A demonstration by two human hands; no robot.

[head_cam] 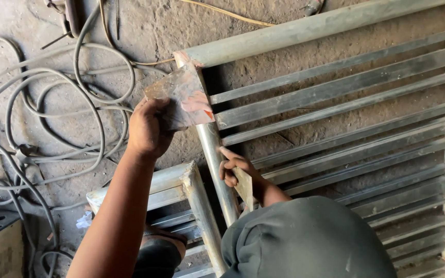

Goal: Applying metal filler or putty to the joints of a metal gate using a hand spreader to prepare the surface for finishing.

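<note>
— Slats run sideways all across that metal frame (336, 98), and it leans over the dusty floor (145, 31) so its left upright stands where both hands can get at it.

— What's the left hand (148, 128) gripping?

— A smeared flat board (181, 98), fingers clenched round its lower edge, held against the frame's top-left corner. It looks like a palette kept close to the spot being worked, though what the reddish stuff on it is, I can't tell.

— And the right hand (233, 172)?

— Closed around a flat blade (244, 186), low on the same upright, just under where the slats join. The blade's tip sinks behind a dark grey cloth (305, 242), so its end is hidden.

— Anything left of the frame?

— Loops of grey cable (52, 118) lie well clear on the floor. Below the corner a smaller frame (176, 190) lies flat, cut off at the bottom edge, and a sandalled foot (163, 244) shows half-covered by the forearm.
</note>
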